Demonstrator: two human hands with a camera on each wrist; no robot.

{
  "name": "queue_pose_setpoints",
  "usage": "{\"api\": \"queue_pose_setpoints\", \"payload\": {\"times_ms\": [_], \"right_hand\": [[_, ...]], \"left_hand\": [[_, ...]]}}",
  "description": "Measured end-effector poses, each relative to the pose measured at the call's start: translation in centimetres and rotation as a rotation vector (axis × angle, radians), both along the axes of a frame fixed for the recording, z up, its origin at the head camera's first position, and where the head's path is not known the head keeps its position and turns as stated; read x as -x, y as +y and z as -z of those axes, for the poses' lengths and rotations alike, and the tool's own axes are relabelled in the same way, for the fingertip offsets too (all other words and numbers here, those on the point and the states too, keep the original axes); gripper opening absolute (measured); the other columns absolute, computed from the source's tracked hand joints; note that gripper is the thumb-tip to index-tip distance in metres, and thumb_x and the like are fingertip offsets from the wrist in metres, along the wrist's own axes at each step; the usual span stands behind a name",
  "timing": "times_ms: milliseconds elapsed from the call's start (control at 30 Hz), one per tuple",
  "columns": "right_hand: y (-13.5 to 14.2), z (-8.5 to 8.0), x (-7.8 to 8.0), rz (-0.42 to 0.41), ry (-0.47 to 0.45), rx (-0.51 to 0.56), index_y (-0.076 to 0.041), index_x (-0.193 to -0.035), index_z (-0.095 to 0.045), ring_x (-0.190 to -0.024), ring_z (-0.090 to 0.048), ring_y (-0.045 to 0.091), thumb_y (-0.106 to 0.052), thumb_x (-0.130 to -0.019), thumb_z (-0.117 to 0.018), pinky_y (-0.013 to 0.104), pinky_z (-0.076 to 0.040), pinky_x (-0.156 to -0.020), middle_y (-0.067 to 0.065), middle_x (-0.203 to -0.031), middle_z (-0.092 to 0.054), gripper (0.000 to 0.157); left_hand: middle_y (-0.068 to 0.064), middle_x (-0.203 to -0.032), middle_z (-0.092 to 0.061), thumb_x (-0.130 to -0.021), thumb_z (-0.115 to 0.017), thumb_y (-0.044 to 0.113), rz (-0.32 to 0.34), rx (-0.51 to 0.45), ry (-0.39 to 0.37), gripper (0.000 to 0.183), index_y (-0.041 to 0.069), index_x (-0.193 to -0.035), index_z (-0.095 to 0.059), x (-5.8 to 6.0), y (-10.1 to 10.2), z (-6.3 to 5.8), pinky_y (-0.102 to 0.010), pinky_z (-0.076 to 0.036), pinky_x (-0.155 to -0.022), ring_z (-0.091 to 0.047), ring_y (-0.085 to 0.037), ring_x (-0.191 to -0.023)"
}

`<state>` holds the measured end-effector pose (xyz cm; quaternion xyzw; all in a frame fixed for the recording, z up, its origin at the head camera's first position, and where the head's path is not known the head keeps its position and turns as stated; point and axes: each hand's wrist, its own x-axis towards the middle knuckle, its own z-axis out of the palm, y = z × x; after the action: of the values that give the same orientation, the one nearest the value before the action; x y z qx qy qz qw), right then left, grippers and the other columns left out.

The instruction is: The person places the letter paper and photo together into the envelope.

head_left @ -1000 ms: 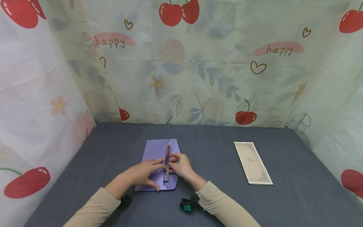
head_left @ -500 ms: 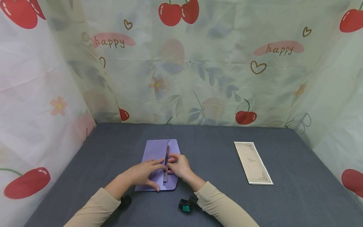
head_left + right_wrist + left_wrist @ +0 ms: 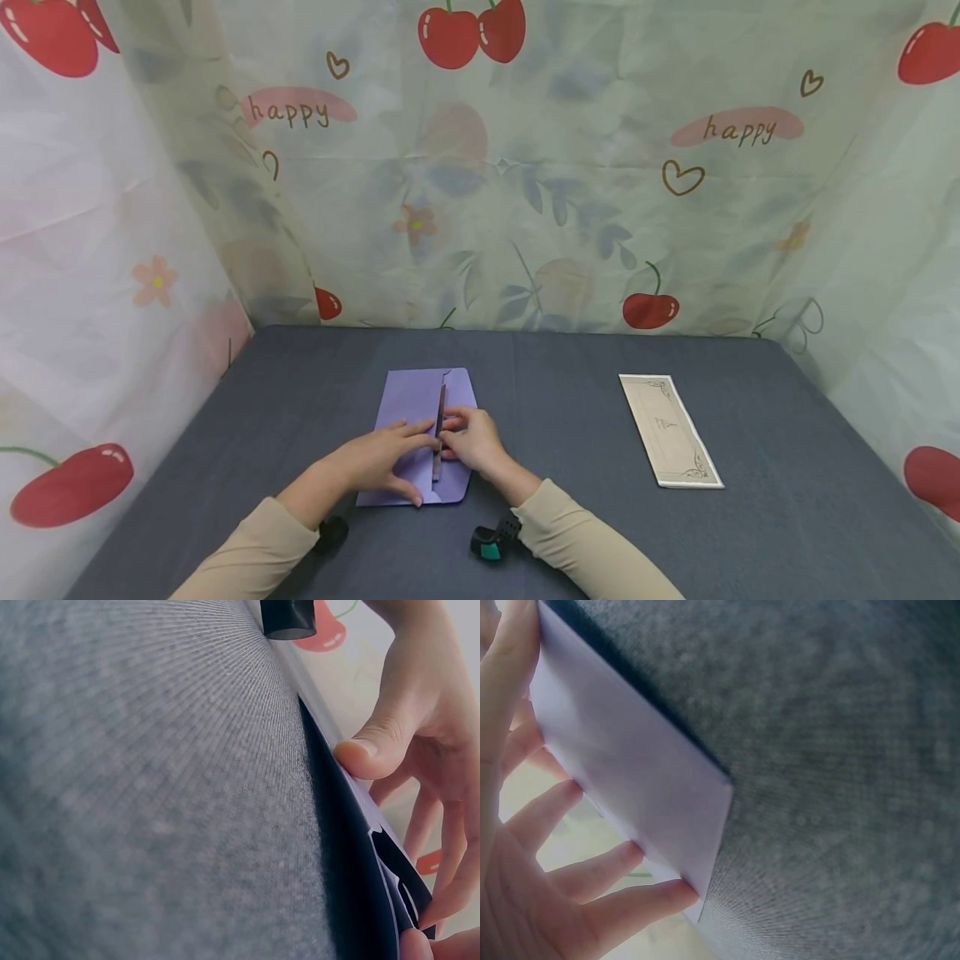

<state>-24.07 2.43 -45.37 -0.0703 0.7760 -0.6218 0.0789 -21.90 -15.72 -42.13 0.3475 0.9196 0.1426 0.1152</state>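
A purple envelope [image 3: 408,396] lies on the dark table, its flap side folded out to the right. From its opening sticks a thin strip of a dark printed card [image 3: 440,404]; the rest of the card is hidden inside. My left hand [image 3: 378,458] rests on the envelope with fingers spread, thumb near its front edge. In the left wrist view, its fingertips touch the envelope's pale surface [image 3: 630,750]. My right hand [image 3: 474,437] pinches the card's outer edge between thumb and fingers. The right wrist view shows the card's dark edge [image 3: 405,866] rising out of the envelope.
A cream card [image 3: 667,433] with ornate corners lies at the right of the table. Dark cloth covers the table [image 3: 555,400]. Patterned curtains [image 3: 510,208] stand behind and at both sides. A black wrist device [image 3: 492,540] hangs under the right wrist.
The right hand has moved slightly left, and the card has slid further into the envelope, so its visible strip is narrower. The left hand has stayed in place.
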Motion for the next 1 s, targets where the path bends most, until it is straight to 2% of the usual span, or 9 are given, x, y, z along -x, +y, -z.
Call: {"api": "queue_pose_setpoints", "payload": {"times_ms": [533, 833, 1000], "right_hand": [[-0.1, 0.0, 0.1, -0.006, 0.002, -0.005, 0.011, -0.120, -0.054, -0.066, -0.065, 0.013, 0.010, -0.082, -0.058, 0.026, -0.056, -0.057, 0.025, -0.098, -0.066, 0.038], [0.5, -0.1, 0.2, -0.018, -0.006, -0.021, 0.010, -0.120, -0.056, -0.077, -0.069, 0.023, 0.007, -0.084, -0.058, 0.029, -0.057, -0.061, 0.026, -0.103, -0.066, 0.036], [1.2, -0.3, 0.2, -0.031, 0.004, -0.038, 0.009, -0.119, -0.056, -0.077, -0.069, 0.022, 0.005, -0.085, -0.058, 0.029, -0.057, -0.062, 0.026, -0.102, -0.066, 0.034]], "left_hand": [[-0.019, -0.147, -0.037, -0.070, -0.073, 0.051, 0.013, 0.002, 0.022, 0.072, 0.016, -0.128, -0.051, 0.0, -0.1, -0.1, -0.060, -0.036, -0.100, -0.038, -0.053, -0.128], [-0.017, -0.148, -0.037, -0.070, -0.073, 0.051, 0.008, 0.009, 0.022, 0.073, 0.015, -0.129, -0.051, 0.1, -0.1, 0.0, -0.058, -0.037, -0.100, -0.038, -0.051, -0.128], [-0.016, -0.149, -0.036, -0.070, -0.073, 0.052, 0.000, 0.011, 0.017, 0.072, 0.016, -0.129, -0.052, 0.1, -0.1, 0.1, -0.058, -0.037, -0.101, -0.038, -0.050, -0.129]]}}
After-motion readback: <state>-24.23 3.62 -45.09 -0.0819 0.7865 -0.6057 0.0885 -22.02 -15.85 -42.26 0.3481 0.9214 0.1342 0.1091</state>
